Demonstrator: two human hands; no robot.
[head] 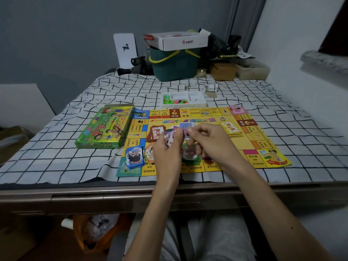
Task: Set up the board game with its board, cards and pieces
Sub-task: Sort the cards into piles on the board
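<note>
The yellow game board (250, 142) lies flat on the checked cloth. Above its middle my left hand (166, 147) grips a small stack of play-money notes (174, 136). My right hand (209, 142) pinches the top purple note of that stack at its right edge. On the board lie a blue note pile (134, 157), a green note pile (190, 154), a brown card deck (156, 132) and a yellow card deck (230, 128). A white tray (195, 99) holding coloured pieces sits just beyond the board. The green game box (105, 127) lies to the left.
A teal basket (175, 66) with a white carton (180, 41) on it stands at the back, with brown boxes (224, 71) to its right. Torn wrapper scraps (211, 91) lie behind the tray. The table's metal front edge (113, 196) runs below my arms.
</note>
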